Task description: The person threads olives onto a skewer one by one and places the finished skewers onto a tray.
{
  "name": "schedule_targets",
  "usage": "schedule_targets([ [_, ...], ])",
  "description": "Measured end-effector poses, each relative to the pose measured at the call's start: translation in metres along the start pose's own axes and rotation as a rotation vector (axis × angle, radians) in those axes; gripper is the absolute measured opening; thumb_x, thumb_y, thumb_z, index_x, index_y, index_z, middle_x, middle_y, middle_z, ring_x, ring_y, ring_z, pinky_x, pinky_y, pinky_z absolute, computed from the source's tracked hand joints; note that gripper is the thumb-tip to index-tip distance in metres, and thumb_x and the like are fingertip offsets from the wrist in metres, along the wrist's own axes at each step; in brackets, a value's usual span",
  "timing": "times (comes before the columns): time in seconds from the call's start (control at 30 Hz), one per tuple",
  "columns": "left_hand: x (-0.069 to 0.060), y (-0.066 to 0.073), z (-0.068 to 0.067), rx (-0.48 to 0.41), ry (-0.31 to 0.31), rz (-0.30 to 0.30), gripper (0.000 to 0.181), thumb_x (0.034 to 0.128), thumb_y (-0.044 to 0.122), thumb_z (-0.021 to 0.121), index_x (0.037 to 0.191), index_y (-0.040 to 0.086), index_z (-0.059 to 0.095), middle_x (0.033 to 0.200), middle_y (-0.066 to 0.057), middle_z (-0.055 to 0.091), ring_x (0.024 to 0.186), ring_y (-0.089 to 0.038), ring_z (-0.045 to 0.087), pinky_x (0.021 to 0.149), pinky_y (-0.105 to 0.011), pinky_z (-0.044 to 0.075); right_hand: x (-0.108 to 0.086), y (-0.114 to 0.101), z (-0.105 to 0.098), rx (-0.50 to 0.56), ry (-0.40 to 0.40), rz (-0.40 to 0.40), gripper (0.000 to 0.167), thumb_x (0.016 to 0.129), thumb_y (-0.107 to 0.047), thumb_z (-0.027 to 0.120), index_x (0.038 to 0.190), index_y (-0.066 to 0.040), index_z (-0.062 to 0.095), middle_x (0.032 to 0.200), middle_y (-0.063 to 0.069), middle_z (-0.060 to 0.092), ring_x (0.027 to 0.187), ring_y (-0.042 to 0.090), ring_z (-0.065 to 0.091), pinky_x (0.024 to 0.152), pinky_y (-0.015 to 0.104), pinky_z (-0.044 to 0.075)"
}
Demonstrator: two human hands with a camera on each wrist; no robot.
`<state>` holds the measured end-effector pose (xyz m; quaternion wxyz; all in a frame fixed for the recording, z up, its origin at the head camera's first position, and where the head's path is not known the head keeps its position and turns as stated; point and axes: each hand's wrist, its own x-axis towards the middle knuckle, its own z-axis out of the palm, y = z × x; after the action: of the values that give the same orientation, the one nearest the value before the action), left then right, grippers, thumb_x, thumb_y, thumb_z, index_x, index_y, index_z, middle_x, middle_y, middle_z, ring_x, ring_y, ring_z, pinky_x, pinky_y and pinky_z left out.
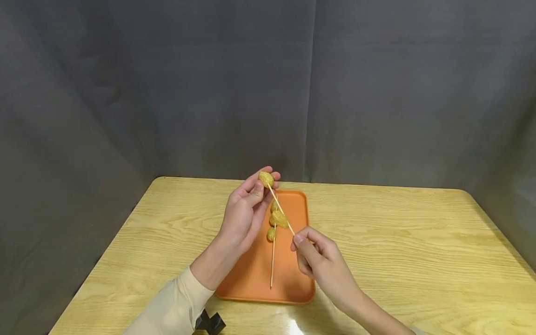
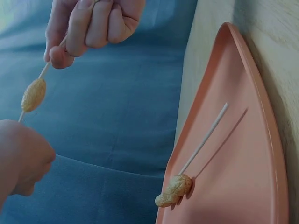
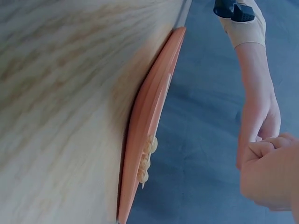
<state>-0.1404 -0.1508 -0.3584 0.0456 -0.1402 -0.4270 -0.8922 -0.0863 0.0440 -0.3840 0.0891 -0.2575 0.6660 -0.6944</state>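
Near the middle of the head view, my left hand (image 1: 244, 209) pinches a yellow-brown lump (image 1: 266, 179), rounded and potato-like, at the upper end of a thin wooden skewer (image 1: 276, 201). My right hand (image 1: 324, 260) grips that skewer lower down between thumb and curled fingers. A second lump (image 2: 34, 95) is threaded on it between the two hands. Below, on the orange tray (image 1: 247, 279), lies another skewer (image 1: 273, 265) carrying several similar lumps (image 1: 271, 234), partly hidden by my left hand and the raised skewer. In the right wrist view, the hands overlap and hide the held skewer.
A light wood table (image 1: 402, 242) spreads under the tray, with grey cloth (image 1: 234, 93) hanging behind and at the sides. A black device (image 1: 214, 323) sits near my left sleeve (image 1: 176, 302) at the front. The tray has a low raised rim.
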Motion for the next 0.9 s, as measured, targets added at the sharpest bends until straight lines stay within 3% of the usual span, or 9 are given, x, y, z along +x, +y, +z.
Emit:
schedule_targets([
  [0.17, 0.0, 0.001, 0.004, -0.016, -0.036, 0.012, 0.04, 0.1097, 0.019, 0.045, 0.14, -0.005, 0.053, 0.134, -0.023, 0.057, 0.114, -0.025, 0.056, 0.108, -0.034, 0.041, 0.001, 0.0, 0.001, 0.056, 0.041, 0.028, 0.037, 0.109, -0.028, 0.053, 0.087, 0.001, 0.054, 0.053, 0.005, 0.033, 0.047, 0.013, 0.029, 0.041, 0.027, 0.019],
  [0.33, -0.001, 0.001, 0.011, -0.045, -0.018, -0.011, 0.04, 0.1072, 0.021, 0.05, 0.137, -0.006, 0.056, 0.127, -0.019, 0.058, 0.11, -0.023, 0.056, 0.1, -0.028, 0.045, 0.001, -0.001, -0.001, 0.111, 0.053, -0.048, 0.035, 0.108, -0.02, 0.054, 0.08, 0.001, 0.051, 0.054, 0.005, 0.031, 0.047, 0.015, 0.026, 0.04, 0.03, 0.016],
  [0.5, -0.003, -0.005, 0.012, -0.009, 0.077, -0.014, 0.038, 0.1052, 0.021, 0.054, 0.132, -0.005, 0.061, 0.122, -0.017, 0.063, 0.109, -0.022, 0.06, 0.102, -0.03, 0.046, 0.0, -0.005, -0.001, 0.143, 0.045, -0.089, 0.035, 0.108, -0.014, 0.053, 0.078, 0.004, 0.05, 0.053, 0.005, 0.03, 0.044, 0.017, 0.022, 0.038, 0.03, 0.015],
  [0.67, -0.005, -0.015, 0.011, 0.031, 0.165, -0.014, 0.038, 0.1047, 0.021, 0.053, 0.129, -0.006, 0.063, 0.122, -0.019, 0.062, 0.104, -0.021, 0.062, 0.105, -0.035, 0.045, -0.001, -0.007, -0.002, 0.18, 0.073, -0.029, 0.037, 0.106, -0.016, 0.057, 0.077, 0.006, 0.05, 0.052, 0.004, 0.028, 0.044, 0.014, 0.021, 0.04, 0.028, 0.015],
  [0.9, -0.007, -0.021, 0.014, 0.024, 0.23, -0.021, 0.039, 0.1054, 0.023, 0.052, 0.13, -0.005, 0.063, 0.121, -0.02, 0.063, 0.1, -0.019, 0.063, 0.093, -0.027, 0.049, 0.001, -0.005, -0.002, 0.234, 0.079, 0.018, 0.039, 0.105, -0.016, 0.059, 0.077, 0.008, 0.048, 0.051, 0.002, 0.025, 0.045, 0.013, 0.02, 0.042, 0.026, 0.015],
])
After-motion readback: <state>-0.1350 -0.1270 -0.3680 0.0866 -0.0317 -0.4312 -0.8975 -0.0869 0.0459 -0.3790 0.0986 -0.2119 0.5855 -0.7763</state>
